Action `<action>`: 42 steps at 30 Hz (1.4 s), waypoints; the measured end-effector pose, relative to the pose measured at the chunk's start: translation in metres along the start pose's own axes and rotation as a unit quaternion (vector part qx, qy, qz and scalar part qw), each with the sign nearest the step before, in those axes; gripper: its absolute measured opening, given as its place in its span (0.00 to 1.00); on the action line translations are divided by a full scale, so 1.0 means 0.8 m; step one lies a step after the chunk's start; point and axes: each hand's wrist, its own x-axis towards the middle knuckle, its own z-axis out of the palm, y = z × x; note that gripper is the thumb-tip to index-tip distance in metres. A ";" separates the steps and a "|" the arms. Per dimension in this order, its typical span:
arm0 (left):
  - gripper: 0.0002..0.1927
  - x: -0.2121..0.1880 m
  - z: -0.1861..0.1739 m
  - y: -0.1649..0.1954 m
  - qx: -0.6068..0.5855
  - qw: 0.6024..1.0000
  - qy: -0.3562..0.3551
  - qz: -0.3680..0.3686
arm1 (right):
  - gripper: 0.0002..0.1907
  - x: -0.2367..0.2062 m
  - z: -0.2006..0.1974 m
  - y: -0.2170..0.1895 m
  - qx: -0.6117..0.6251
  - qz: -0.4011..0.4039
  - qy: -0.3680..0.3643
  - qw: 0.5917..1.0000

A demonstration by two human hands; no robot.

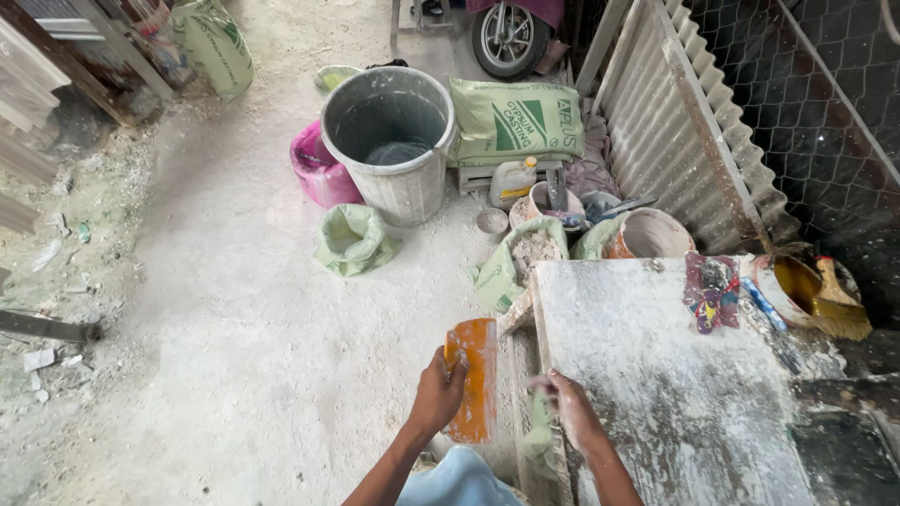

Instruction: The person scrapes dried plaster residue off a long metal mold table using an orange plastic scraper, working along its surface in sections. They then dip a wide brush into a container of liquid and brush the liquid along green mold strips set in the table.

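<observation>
We hold the orange scraper (472, 378) in our left hand (437, 394), fingers closed on its edge, just beside the white slab (656, 375). Our right hand (570, 408) rests loosely open on the slab's edge. The dusty scraper may slip from this one-sided grip.

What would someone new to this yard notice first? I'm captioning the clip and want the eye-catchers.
The orange flat scraper stands out first, gripped by the left hand beside the plaster-crusted slab, while the right hand rests at the slab's near edge. Behind, a big grey bucket stands on the dusty floor, with a pink tub to its left and a green-printed sack to its right.
</observation>
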 end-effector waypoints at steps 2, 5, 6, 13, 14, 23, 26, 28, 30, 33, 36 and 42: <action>0.25 -0.005 0.021 -0.009 -0.010 1.000 -0.015 -0.004 | 0.25 -0.005 -0.007 0.006 0.015 -0.040 -0.026 0.999; 0.23 -0.011 0.052 -0.025 -0.007 0.999 -0.046 0.017 | 0.23 -0.010 -0.033 0.023 0.061 -0.093 0.063 0.992; 0.23 -0.013 0.062 -0.030 -0.007 0.999 -0.047 0.003 | 0.24 -0.010 -0.048 0.029 0.021 -0.057 0.091 0.994; 0.25 -0.025 0.123 -0.035 -0.078 0.985 -0.087 -0.124 | 0.38 -0.048 -0.143 0.098 0.083 -0.081 0.063 0.991; 0.22 -0.021 0.129 -0.030 -0.104 0.979 -0.104 -0.143 | 0.42 -0.049 -0.150 0.102 0.070 -0.056 0.068 0.994; 0.19 0.108 0.241 0.040 -0.245 0.928 -0.279 -0.035 | 0.34 -0.081 -0.214 0.099 0.060 -0.064 0.201 0.976; 0.18 0.185 0.305 0.073 -0.182 0.941 -0.284 0.019 | 0.28 -0.120 -0.229 0.092 -0.061 -0.024 0.274 0.960; 0.19 0.238 0.354 0.102 -0.216 0.925 -0.305 0.061 | 0.26 -0.136 -0.232 0.081 -0.017 -0.008 0.313 0.950; 0.19 0.281 0.402 0.130 -0.281 0.900 -0.329 0.057 | 0.23 -0.150 -0.224 0.068 -0.005 0.019 0.349 0.937; 0.17 0.305 0.458 0.167 -0.265 0.911 -0.313 0.035 | 0.21 -0.172 -0.206 0.053 0.002 0.074 0.394 0.916; 0.17 0.307 0.498 0.188 -0.204 0.937 -0.285 -0.004 | 0.20 -0.189 -0.198 0.046 0.067 0.085 0.417 0.903; 0.19 0.299 0.518 0.222 -0.265 0.915 -0.303 -0.027 | 0.20 -0.219 -0.201 0.056 0.112 0.062 0.475 0.871</action>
